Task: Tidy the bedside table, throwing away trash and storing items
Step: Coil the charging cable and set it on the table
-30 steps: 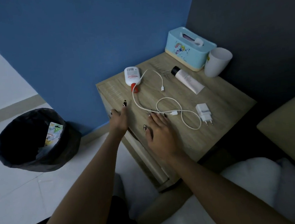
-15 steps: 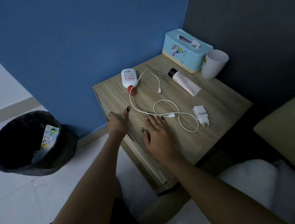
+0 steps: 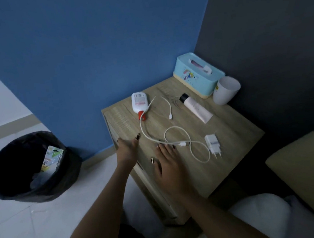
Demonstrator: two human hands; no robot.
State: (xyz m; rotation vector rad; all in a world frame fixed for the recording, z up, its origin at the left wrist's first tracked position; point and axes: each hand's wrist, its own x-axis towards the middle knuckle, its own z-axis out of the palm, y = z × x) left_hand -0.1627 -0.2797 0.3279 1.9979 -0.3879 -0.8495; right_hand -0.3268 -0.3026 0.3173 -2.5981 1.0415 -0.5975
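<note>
The wooden bedside table (image 3: 230,141) carries a white bottle with a red cap (image 3: 139,102), a looped white cable (image 3: 174,136), a white charger plug (image 3: 213,144), a white tube with a black cap (image 3: 196,108), a blue tissue box (image 3: 196,75) and a white cup (image 3: 225,90). My left hand (image 3: 127,149) hooks over the table's front left edge, thumb on top. My right hand (image 3: 168,163) lies flat on the tabletop, fingers apart, fingertips touching the cable near its plug end.
A black-lined trash bin (image 3: 8,181) stands on the pale floor to the left with a colourful wrapper (image 3: 51,158) inside. Blue and dark grey walls meet behind the table. A beige bed edge (image 3: 306,164) and white bedding (image 3: 263,215) lie at right.
Only the view has shifted slightly. Both hands stay at the same spots on the table, and nothing on it has moved.
</note>
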